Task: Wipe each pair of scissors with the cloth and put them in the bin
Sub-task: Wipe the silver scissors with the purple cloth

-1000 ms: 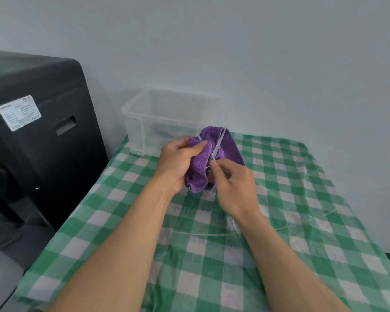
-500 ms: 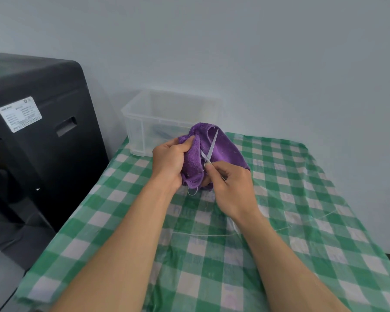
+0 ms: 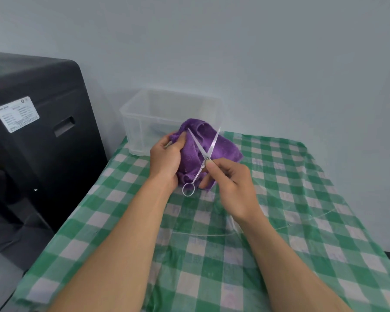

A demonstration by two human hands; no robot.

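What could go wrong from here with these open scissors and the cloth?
The scissors are spread open, bare blades right by the left hand gripping the purple cloth; a wipe may nick fingers or snag the terry. The right hand only pinches near the pivot, so they may swing or drop.

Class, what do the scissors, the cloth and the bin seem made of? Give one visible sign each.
Scissors: probably polished metal, thin, silvery, glinting.
Cloth: soft terry or microfibre, fuzzy purple nap.
Bin: seemingly translucent plastic; wall shows through.
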